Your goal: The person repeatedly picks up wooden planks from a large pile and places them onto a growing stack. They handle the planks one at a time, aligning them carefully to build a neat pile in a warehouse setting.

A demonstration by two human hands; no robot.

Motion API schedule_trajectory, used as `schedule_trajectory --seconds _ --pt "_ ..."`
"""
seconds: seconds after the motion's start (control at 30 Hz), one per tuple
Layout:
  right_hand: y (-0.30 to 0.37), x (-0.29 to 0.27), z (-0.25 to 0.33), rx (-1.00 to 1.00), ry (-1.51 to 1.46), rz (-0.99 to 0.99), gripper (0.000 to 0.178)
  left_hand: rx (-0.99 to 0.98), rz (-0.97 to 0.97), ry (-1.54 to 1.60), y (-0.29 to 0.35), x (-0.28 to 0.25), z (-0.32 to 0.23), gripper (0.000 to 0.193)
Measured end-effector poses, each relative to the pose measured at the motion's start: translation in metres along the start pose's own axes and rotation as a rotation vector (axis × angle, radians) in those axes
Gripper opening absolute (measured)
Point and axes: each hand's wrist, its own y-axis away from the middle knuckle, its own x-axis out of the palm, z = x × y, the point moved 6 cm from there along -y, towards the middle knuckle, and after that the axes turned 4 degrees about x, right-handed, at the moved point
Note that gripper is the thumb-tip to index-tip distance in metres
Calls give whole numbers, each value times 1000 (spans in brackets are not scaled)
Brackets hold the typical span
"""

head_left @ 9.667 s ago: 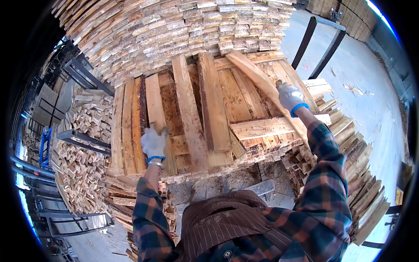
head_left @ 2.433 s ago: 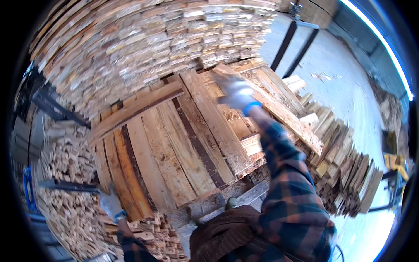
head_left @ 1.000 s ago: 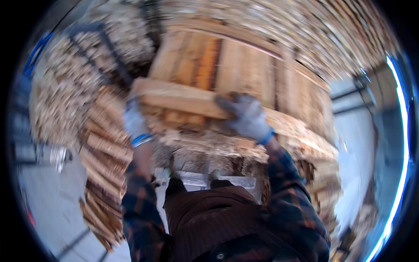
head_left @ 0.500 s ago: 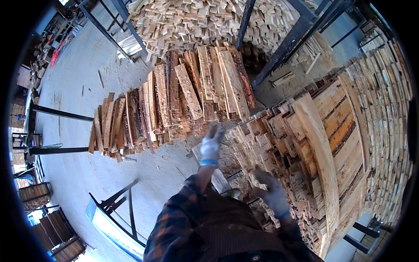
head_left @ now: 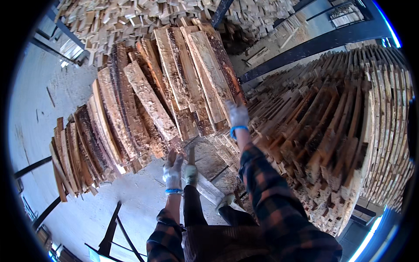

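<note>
White work gloves with blue cuffs cover both my hands. My left hand [head_left: 173,172] reaches up from below, fingers stretched toward the near end of a rough, bark-flecked board [head_left: 150,100]; whether it touches is hard to make out. At the right side of the same board pile, my right hand [head_left: 238,115] is beside the near end of a long pale board [head_left: 211,70]. Its fingers look extended but are slightly blurred. Neither hand visibly grips a board. The boards lie side by side in a raised row, with bark on several edges.
A second stack of boards [head_left: 314,126], smeared by motion, stands close on my right. Beyond the row rises a heap of short wood pieces [head_left: 174,11]. A dark metal beam [head_left: 305,50] crosses at the upper right. A pale plank [head_left: 209,188] lies by my feet.
The view has swung and come nearer the board row. My right hand has moved from low beside the right stack up to the row's right side; my left reaches toward its middle boards.
</note>
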Motion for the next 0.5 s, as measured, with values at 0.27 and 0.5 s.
schedule_trajectory --seconds 0.27,0.5 --pt "-142 -25 -45 246 583 -148 82 -241 233 175 -91 127 90 77" --pt "-227 -42 -146 175 425 7 78 -382 312 291 -124 184 167 56"
